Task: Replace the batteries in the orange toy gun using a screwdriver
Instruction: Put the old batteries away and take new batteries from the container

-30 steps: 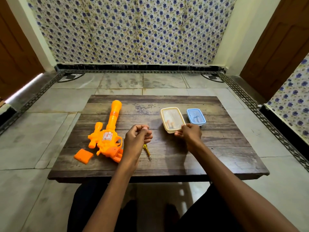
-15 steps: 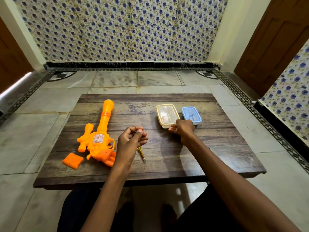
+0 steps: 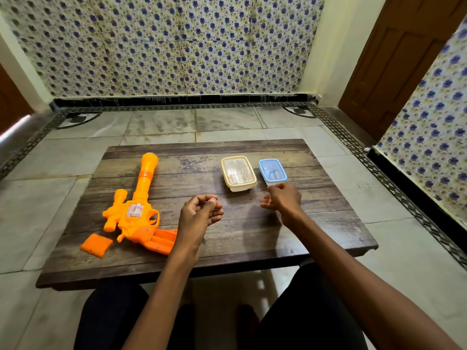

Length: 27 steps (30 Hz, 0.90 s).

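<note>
The orange toy gun (image 3: 134, 213) lies on the left of the wooden table (image 3: 290, 238), barrel pointing away, with its grip compartment open toward me. Its loose orange battery cover (image 3: 96, 245) rests just left of the grip. My left hand (image 3: 199, 214) hovers right of the gun with fingers curled and fingertips together; nothing plainly shows in it. The screwdriver is hidden under that hand and wrist. My right hand (image 3: 283, 199) pinches the near edge of the blue-lidded box (image 3: 272, 170) with thumb and forefinger. The cream-lidded box (image 3: 238, 173) stands just left of it.
Both boxes hold small items, blurred through the lids. The low table stands on a marble floor (image 3: 164, 125) with a tiled wall behind and a wooden door (image 3: 394, 61) at the back right. My legs are under the table's near edge.
My right hand has left the cream-lidded box and moved right to the near edge of the blue-lidded box. My left hand has stayed curled over the table, and the screwdriver has passed out of sight beneath it.
</note>
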Each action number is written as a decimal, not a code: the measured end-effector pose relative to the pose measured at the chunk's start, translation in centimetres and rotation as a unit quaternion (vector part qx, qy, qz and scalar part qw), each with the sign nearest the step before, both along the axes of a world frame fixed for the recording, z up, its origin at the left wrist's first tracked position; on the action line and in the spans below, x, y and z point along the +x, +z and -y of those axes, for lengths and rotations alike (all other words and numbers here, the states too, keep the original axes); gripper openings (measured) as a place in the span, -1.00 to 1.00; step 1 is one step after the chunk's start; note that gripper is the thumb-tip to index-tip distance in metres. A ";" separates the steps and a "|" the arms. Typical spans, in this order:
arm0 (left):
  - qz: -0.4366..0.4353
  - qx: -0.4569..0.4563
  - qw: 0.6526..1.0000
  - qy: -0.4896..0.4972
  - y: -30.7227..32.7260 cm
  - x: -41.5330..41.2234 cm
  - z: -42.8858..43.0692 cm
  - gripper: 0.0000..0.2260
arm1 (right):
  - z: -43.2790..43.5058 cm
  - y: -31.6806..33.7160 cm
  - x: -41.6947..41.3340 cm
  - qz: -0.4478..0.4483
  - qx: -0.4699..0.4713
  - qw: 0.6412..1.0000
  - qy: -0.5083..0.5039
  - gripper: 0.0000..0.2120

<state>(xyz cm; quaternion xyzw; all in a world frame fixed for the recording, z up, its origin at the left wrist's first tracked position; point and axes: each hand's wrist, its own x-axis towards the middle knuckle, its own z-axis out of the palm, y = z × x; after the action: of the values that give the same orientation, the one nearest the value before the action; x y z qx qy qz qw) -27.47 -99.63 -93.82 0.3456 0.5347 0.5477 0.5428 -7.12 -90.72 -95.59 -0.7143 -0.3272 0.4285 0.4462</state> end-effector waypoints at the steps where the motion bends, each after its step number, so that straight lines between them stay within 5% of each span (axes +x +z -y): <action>1: -0.001 0.000 1.000 -0.002 0.1 0.3 -0.1 -0.86 | -0.2 0.1 0.5 0.016 0.006 1.000 -0.013 -0.93; 10: 0.002 -0.002 1.000 -0.021 -0.3 2.0 -1.0 -0.88 | -5.1 -1.2 4.0 0.016 -0.016 0.997 -0.074 -0.73; 21: 0.008 0.022 0.999 -0.031 0.1 2.5 -1.6 -0.84 | -3.0 1.4 4.3 0.039 0.072 0.994 -0.078 -0.90; 27: -0.021 0.048 0.998 -0.024 1.2 1.8 -0.7 -0.87 | 4.0 4.7 3.6 0.063 0.141 0.987 0.051 -0.91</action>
<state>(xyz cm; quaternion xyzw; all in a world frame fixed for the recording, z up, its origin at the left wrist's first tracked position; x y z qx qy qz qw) -25.63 -98.97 -92.63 0.3957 0.5100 0.5523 0.5275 -3.48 -94.68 -90.85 -0.6523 -0.4481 0.3539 0.4985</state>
